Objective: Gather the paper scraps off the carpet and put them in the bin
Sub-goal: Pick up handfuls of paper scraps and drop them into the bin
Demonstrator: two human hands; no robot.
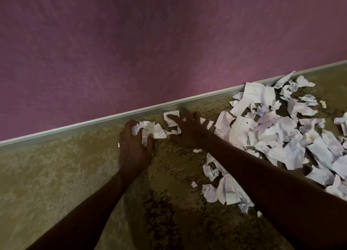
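Right now the left hand is curled around a small wad of crumpled scraps, fingers closed on it, pressed low against the carpet just beside the skirting board. Right hand is spread flat, fingers splayed over a torn written scrap — not clenched, more raking than gripping (whether it actually pinches anything I cannot tell).

Between the two hands lies a short trail of torn bits, touching both.

Further right — the big pile of paper scraps, torn and balled sheets, some lined with handwriting, spread from the skirting board out across the carpet. A second, smaller cluster sits nearer the camera, partly under the right forearm. A few tiny flecks lie loose between.

Purple wall fills the top half. No bin in view.

Progress: early, I'd judge. Only the left end is being swept together; nearly all the paper is on the floor, nothing visibly binned.
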